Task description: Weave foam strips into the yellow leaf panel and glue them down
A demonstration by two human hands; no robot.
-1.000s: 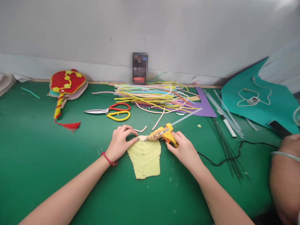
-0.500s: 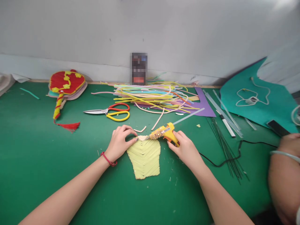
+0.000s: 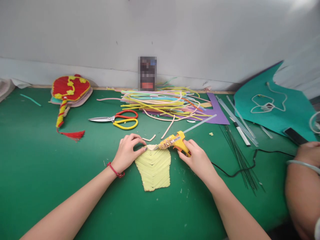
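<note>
Hardly anything has moved: the hot-glue gun point(image 3: 175, 141) is kept clenched in the right hand point(image 3: 197, 160) grip, its nozzle on the woven yellow piece point(image 3: 155, 168) just left of it. That piece is pressed onto the desk point(image 3: 37, 160) by the left hand point(image 3: 127, 151), with nothing grasped.

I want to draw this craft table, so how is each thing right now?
Yellow woven piece, flat, top edge held by left hand.
Glue gun, gripped in right hand, nozzle at that piece's top.
Glue stick, loaded, sticking out the gun's back.
Scissors, closed, lying flat.
Red fan, lying flat.
Black cord, slack on the table.
</note>
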